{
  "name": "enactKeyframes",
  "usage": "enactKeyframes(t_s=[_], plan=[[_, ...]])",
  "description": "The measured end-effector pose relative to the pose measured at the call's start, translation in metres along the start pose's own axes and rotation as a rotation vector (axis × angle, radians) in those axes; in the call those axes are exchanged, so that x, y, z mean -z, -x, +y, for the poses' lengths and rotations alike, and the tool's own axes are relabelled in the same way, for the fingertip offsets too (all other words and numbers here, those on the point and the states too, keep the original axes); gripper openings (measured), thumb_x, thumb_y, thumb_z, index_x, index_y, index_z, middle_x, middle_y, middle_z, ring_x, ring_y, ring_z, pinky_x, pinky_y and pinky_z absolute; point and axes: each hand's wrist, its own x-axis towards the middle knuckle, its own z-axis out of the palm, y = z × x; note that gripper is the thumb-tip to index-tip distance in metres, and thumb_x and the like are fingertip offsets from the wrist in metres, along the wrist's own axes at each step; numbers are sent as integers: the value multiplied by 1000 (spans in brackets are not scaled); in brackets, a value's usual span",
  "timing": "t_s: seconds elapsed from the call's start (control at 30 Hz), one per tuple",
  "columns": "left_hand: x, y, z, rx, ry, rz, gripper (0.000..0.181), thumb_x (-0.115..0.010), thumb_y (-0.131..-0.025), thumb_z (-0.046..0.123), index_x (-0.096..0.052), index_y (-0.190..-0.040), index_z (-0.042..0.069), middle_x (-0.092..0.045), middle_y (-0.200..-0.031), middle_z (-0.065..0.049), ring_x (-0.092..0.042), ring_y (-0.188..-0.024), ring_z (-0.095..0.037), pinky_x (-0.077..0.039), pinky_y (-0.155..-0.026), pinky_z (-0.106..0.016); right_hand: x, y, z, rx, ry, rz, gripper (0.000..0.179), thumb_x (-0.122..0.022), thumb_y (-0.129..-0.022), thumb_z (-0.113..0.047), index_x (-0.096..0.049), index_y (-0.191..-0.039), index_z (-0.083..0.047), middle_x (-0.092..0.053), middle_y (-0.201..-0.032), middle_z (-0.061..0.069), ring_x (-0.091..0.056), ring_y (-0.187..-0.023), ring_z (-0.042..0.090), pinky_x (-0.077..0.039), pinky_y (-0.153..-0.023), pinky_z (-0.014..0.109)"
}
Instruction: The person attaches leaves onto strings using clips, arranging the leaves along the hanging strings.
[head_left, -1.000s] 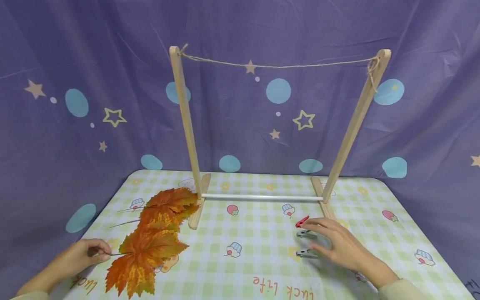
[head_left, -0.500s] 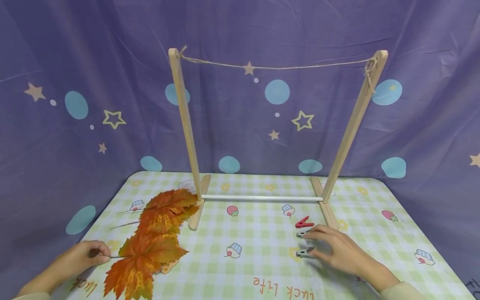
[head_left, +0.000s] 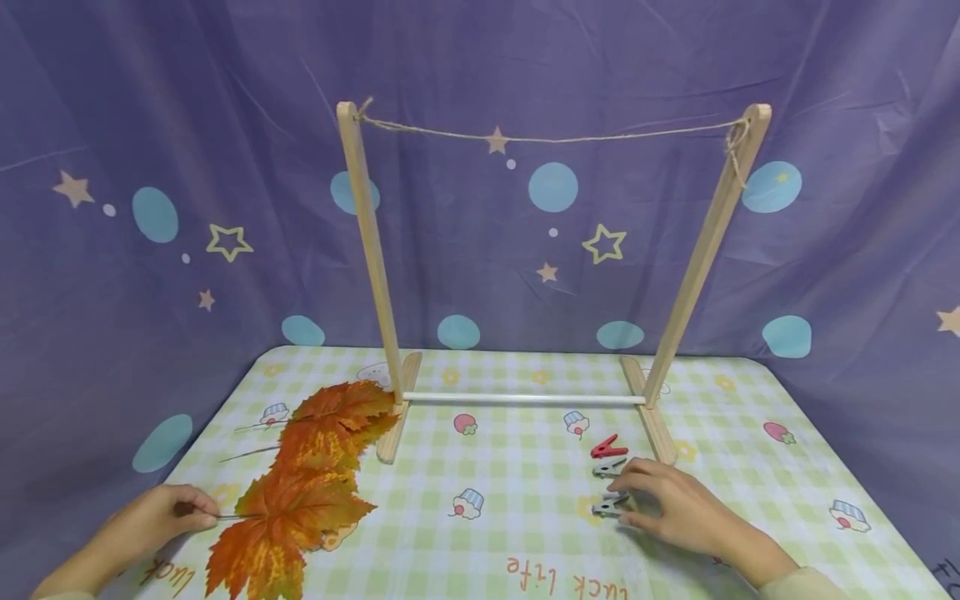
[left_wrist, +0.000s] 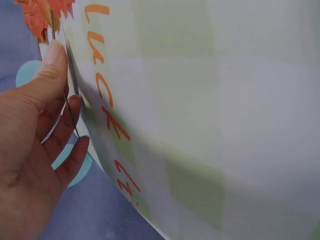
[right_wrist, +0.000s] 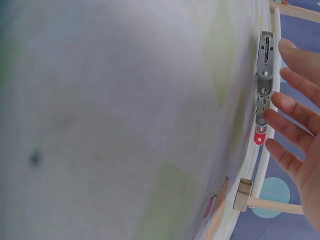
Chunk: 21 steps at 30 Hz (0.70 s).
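Observation:
At the left, my left hand [head_left: 153, 518] pinches the thin stem [left_wrist: 72, 120] of an orange artificial maple leaf [head_left: 273, 521] between thumb and fingers. More such leaves [head_left: 341, 408] lie overlapping behind it, their stems pointing left. My right hand [head_left: 678, 510] is at the two grey clothespins, fingers spread and slightly bent. Its thumb and fingertips are close to the nearer grey clothespin [head_left: 609, 505]; in the right wrist view no grip on that pin [right_wrist: 265, 70] shows. The other grey clothespin [head_left: 609, 467] and a red clothespin [head_left: 609, 447] lie just behind.
A wooden frame [head_left: 371, 242] stands at the back of the table, with a twine line [head_left: 551, 140] tied between its uprights. A white rod [head_left: 525, 398] joins its feet low down. The checked tablecloth [head_left: 525, 467] covers the table; a purple curtain [head_left: 480, 50] hangs behind.
My right hand has drawn back from the red clothespin toward the nearer grey one. My left hand keeps the leaf stem; the leaf has shifted slightly toward the front.

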Motion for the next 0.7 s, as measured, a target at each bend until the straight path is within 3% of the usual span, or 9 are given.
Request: enactKeyframes(t_s=[0.3, 0.5, 0.7], plan=[[1, 4, 6, 55, 25, 42, 26, -68, -94, 29, -70, -101, 4, -66, -90, -1, -58, -74, -4, -49, -64, -27, 1, 3, -1, -12, -6, -29, 32, -76, -87, -38, -71, -116, -25, -57, -111, -22, -60, -102, 6, -53, -86, 39], [0, 5, 13, 58, -119, 145, 19, -70, -91, 33, -71, -97, 15, -65, -85, 7, -56, -72, -2, -45, -60, -26, 2, 4, 0, -15, -9, -36, 33, -75, -88, -40, -71, -116, -24, -57, -112, -22, -60, -103, 7, -53, -86, 39], [2, 2, 22, 83, -239, 210, 12, -74, -87, 36, -73, -93, 26, -68, -93, 9, -58, -78, -2, -47, -63, -31, 2, 5, 1, -13, -10, -36, 33, -76, -87, -40, -71, -116, -24, -57, -112, -22, -60, -102, 6, -53, -86, 39]])
